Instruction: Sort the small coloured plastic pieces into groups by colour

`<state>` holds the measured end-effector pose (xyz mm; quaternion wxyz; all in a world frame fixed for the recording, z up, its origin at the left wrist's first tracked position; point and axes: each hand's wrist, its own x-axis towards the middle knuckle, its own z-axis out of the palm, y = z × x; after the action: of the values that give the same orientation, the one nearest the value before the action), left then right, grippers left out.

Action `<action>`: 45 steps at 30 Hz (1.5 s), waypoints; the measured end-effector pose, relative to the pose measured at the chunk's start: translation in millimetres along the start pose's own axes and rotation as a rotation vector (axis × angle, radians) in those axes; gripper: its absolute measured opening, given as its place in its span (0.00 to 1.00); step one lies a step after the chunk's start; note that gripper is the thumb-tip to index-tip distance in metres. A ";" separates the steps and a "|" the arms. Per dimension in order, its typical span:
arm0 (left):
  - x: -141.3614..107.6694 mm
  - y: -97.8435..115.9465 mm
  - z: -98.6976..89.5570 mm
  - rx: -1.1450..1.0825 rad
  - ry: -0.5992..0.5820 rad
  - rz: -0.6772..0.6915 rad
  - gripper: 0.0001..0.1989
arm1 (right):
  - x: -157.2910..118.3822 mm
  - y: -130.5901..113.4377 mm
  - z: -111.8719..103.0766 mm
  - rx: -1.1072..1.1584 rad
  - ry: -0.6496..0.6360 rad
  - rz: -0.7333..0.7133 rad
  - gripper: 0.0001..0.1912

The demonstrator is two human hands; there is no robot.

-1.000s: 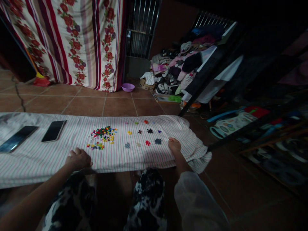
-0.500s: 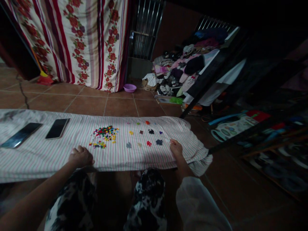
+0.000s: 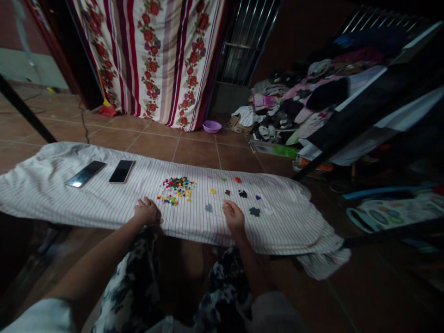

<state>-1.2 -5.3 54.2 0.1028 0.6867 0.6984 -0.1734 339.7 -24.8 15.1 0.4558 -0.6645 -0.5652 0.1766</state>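
Observation:
Small coloured pieces, perhaps beads, lie in a mixed pile [image 3: 179,186] on the striped cloth [image 3: 114,203]. Just left of the pile's near side, my left hand [image 3: 147,212] rests on the cloth with curled fingers; what they may hold is hidden. My right hand [image 3: 234,215] is closed in a pinch over the sorted groups, low between the grey pieces [image 3: 208,208] and the dark grey pieces [image 3: 255,211]. Anything in the pinch is too small to make out. Beyond it sit yellow pieces [image 3: 212,190], brown pieces [image 3: 227,192], black pieces [image 3: 243,194] and orange pieces [image 3: 237,179].
Two phones, one flat phone [image 3: 86,174] and another phone [image 3: 121,171], lie on the left of the cloth. White pieces [image 3: 268,211] and purple pieces [image 3: 258,197] are at the right. Behind stand a purple basin [image 3: 212,126] and a heap of clothes [image 3: 287,108].
My right hand has moved left from the white pieces to the place where beige and red pieces lay, covering them. The view has turned left; my left hand still rests near the pile.

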 end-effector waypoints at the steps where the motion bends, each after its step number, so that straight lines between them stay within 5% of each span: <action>1: -0.2 0.1 -0.3 0.001 -0.005 -0.003 0.51 | -5.1 -10.4 13.2 0.039 -0.091 -0.042 0.20; 6: -2.7 0.3 0.3 -0.017 -0.002 -0.002 0.51 | -28.6 -55.0 67.3 -0.012 -0.493 -0.255 0.15; 13: -4.0 3.0 -0.4 -0.035 0.002 -0.017 0.52 | -39.1 -98.3 106.5 -0.245 -0.726 -0.354 0.19; 23: -7.1 3.7 -4.0 -0.024 -0.009 -0.001 0.54 | -30.1 -114.0 124.4 -0.428 -0.708 -0.225 0.23; 45: -8.7 4.2 -10.5 -0.070 -0.024 0.002 0.53 | -13.2 -142.2 146.6 -0.623 -0.562 -0.063 0.16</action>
<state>4.3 -9.3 66.8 0.1355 0.6813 0.7020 -0.1570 141.9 15.0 49.4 0.0662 -0.6791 -0.7139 0.1577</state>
